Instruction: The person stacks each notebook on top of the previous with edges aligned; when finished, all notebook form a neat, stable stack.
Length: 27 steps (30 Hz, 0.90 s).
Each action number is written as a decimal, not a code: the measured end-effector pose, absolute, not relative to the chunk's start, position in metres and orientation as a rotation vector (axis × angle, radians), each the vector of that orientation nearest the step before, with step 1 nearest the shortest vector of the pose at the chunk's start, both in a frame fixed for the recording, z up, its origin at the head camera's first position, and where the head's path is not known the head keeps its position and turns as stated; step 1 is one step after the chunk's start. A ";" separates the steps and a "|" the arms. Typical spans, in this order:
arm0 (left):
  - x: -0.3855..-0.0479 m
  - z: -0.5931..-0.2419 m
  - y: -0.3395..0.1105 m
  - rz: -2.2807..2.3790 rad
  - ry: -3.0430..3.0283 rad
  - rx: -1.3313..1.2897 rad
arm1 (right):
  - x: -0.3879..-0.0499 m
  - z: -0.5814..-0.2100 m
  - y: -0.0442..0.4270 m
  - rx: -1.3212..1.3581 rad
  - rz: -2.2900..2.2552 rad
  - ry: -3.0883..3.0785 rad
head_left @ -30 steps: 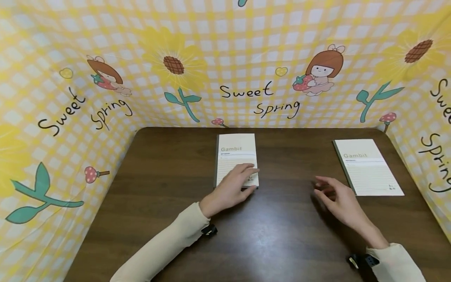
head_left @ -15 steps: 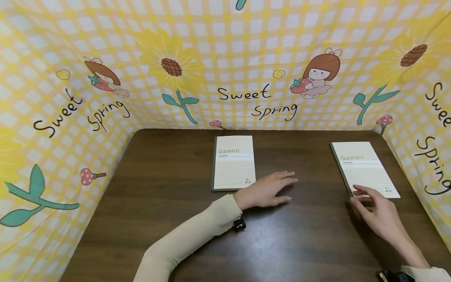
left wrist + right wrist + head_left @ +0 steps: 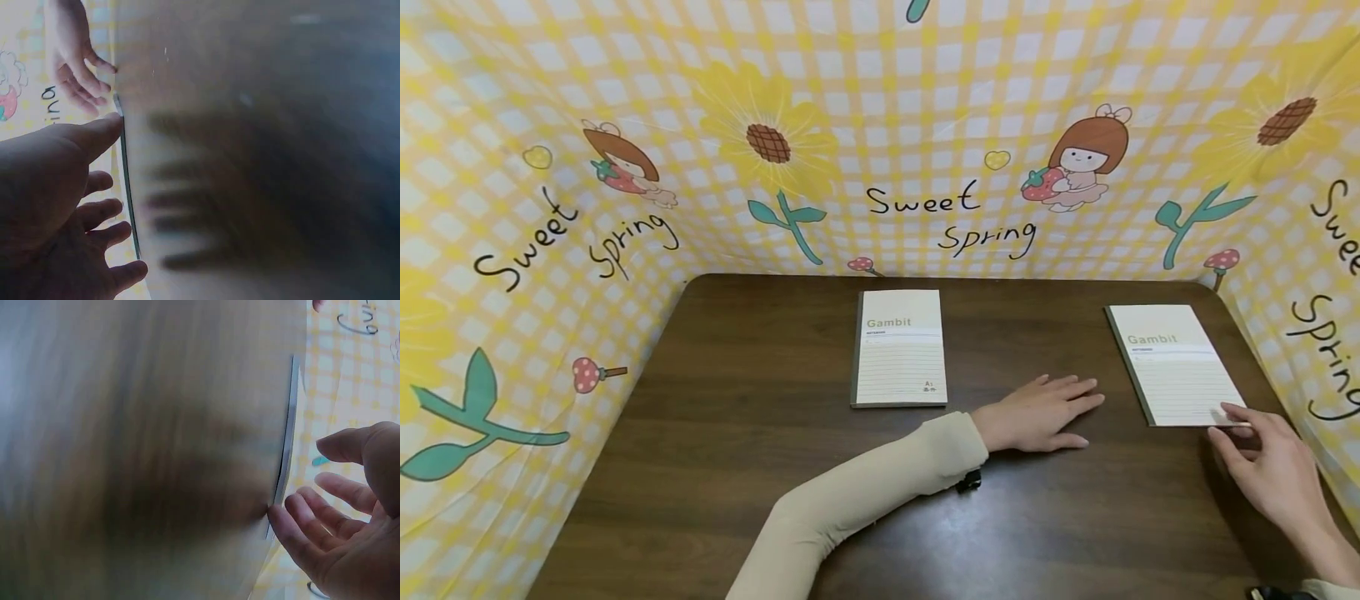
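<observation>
Two cream "Gambit" notebooks with dark spines lie flat on the table, the left notebook (image 3: 901, 354) near the middle and the right notebook (image 3: 1172, 367) toward the right. My left hand (image 3: 1043, 417) hovers between them with its fingers spread, holding nothing. At the near right corner of the right notebook is my right hand (image 3: 1273, 467), its thumb and index finger apart around that corner. In the right wrist view, the right hand (image 3: 350, 519) is loosely bent beside a notebook edge (image 3: 288, 437); whether a fingertip touches it is hard to tell.
The dark brown wooden table (image 3: 745, 375) is enclosed at the back and sides by a yellow checked cloth (image 3: 917, 108) printed with flowers and "Sweet Spring". The right cloth wall stands close to my right hand.
My left hand has moved right, off the left notebook and into the gap. The right hand has moved right to the right notebook's near corner. Both notebooks stay in place.
</observation>
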<state>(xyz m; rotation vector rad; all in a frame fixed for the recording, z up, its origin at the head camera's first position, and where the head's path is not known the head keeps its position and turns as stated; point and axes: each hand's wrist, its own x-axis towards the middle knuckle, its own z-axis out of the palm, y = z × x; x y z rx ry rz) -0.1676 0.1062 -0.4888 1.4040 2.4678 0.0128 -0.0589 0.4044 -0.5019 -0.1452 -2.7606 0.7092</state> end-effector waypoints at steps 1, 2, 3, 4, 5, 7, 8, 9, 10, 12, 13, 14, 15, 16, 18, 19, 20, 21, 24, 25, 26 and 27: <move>-0.167 -0.489 0.112 -0.006 2.468 1.400 | -0.058 -0.503 0.407 -0.154 0.680 -2.778; -0.166 -0.489 0.117 -0.025 2.467 1.395 | -0.057 -0.503 0.410 -0.157 0.654 -2.797; -0.166 -0.489 0.122 -0.044 2.465 1.392 | -0.057 -0.503 0.413 -0.154 0.628 -2.818; -0.165 -0.489 0.127 -0.062 2.464 1.388 | -0.057 -0.504 0.415 -0.145 0.604 -2.843; -0.164 -0.490 0.132 -0.081 2.465 1.384 | -0.057 -0.504 0.417 -0.137 0.588 -2.874; -0.162 -0.490 0.141 -0.120 2.461 1.380 | -0.057 -0.505 0.421 -0.122 0.571 -2.941; -0.161 -0.491 0.145 -0.140 2.459 1.379 | -0.057 -0.505 0.423 -0.113 0.580 -2.974; -0.160 -0.491 0.149 -0.160 2.458 1.377 | -0.057 -0.506 0.424 -0.103 0.600 -3.008; -0.159 -0.492 0.152 -0.180 2.458 1.373 | -0.056 -0.508 0.425 -0.091 0.624 -3.044; -0.156 -0.492 0.158 -0.220 2.462 1.366 | -0.054 -0.511 0.428 -0.071 0.666 -3.107; -0.155 -0.493 0.160 -0.238 2.468 1.362 | -0.053 -0.512 0.429 -0.061 0.689 -3.131; -0.155 -0.493 0.163 -0.257 2.473 1.358 | -0.052 -0.512 0.430 -0.057 0.709 -3.151; -0.154 -0.493 0.165 -0.268 2.478 1.355 | -0.052 -0.513 0.430 -0.054 0.719 -3.172; -0.153 -0.494 0.167 -0.280 2.482 1.351 | -0.051 -0.513 0.431 -0.052 0.722 -3.189; -0.152 -0.494 0.171 -0.299 2.487 1.342 | -0.051 -0.513 0.431 -0.052 0.724 -3.208; -0.152 -0.495 0.172 -0.307 2.486 1.338 | -0.051 -0.513 0.431 -0.051 0.728 -3.213; -0.152 -0.495 0.174 -0.314 2.484 1.333 | -0.052 -0.512 0.431 -0.049 0.733 -3.219; -0.151 -0.495 0.175 -0.319 2.483 1.329 | -0.052 -0.512 0.431 -0.049 0.736 -3.224; -0.150 -0.495 0.177 -0.337 2.482 1.319 | -0.052 -0.512 0.431 -0.051 0.734 -3.230; -0.149 -0.495 0.178 -0.342 2.483 1.321 | -0.051 -0.512 0.430 -0.053 0.729 -3.229; -0.149 -0.494 0.179 -0.344 2.484 1.320 | -0.051 -0.512 0.430 -0.057 0.726 -3.231; -0.149 -0.493 0.179 -0.349 2.484 1.319 | -0.051 -0.512 0.429 -0.060 0.726 -3.230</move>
